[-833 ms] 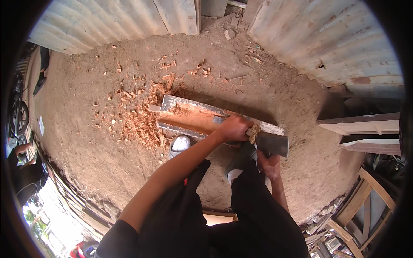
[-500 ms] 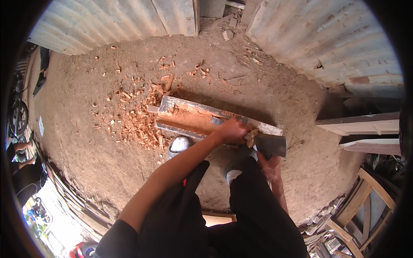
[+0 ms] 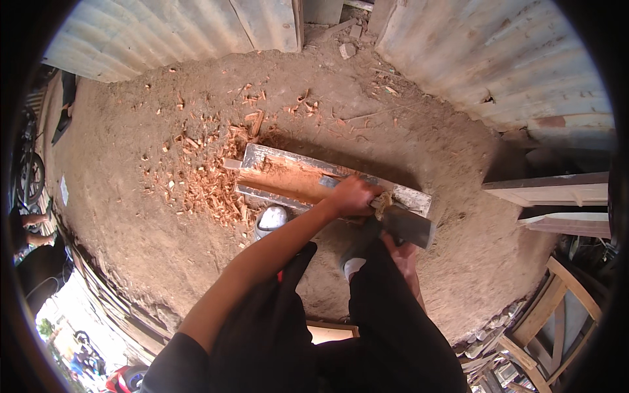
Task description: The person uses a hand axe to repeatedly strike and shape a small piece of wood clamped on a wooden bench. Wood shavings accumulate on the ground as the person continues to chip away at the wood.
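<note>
My left hand [image 3: 354, 195] is closed around a chisel. Its flat grey blade [image 3: 327, 182] points left into the hollow of a wooden beam [image 3: 275, 178], and its frayed, splayed butt [image 3: 384, 204] sticks out to the right. Right beside that butt is the dark rectangular head of a mallet [image 3: 409, 226]. Below the head, my right hand [image 3: 401, 252] is closed, seemingly on the mallet's handle, which is hidden along with part of the fingers by my knee and the head. The beam has worn, dark-flecked outer faces and fresh reddish wood inside.
Reddish wood chips [image 3: 213, 187] litter the dirt floor left of the beam. My shoe [image 3: 270, 219] is against its near side. Corrugated metal sheets [image 3: 177, 33] stand at the back. Boards [image 3: 557, 190] and a wooden frame [image 3: 557, 321] are at the right. Another person's foot [image 3: 62, 124] shows far left.
The mallet head has tilted and shifted slightly left and toward me, and my right hand moved left with it. My left hand and the chisel stay almost in place.
</note>
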